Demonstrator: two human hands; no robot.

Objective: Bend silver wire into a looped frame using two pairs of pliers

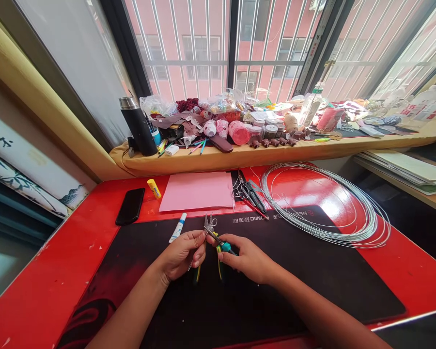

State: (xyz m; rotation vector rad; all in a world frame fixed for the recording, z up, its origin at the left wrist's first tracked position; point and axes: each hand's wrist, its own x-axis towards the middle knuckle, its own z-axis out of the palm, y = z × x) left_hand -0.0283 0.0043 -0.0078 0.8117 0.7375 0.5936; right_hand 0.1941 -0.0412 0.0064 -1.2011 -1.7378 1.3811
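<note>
My left hand (pixel 179 254) pinches a short piece of wire (pixel 214 222) whose bent loop shows past the fingertips. Its thin tail pokes out below the hand. In my right hand (pixel 252 257) is a slim pair of pliers with teal handles (pixel 225 246), the jaws pointing left and meeting the wire at my left fingertips. Whether the jaws grip the wire is too small to tell. Under both hands, larger pliers with dark and yellow handles (pixel 197 275) lie spread on the black mat (pixel 261 310). A white and blue tube (pixel 178 228) lies just beyond my left hand.
A large coil of silvery wire (pixel 366 228) lies at the right. Pink paper (pixel 198 191), a utility knife (pixel 255 196), a yellow glue stick (pixel 154 189) and a black phone (pixel 130 206) line the red table's back. A black flask (pixel 138 127) stands on the cluttered sill.
</note>
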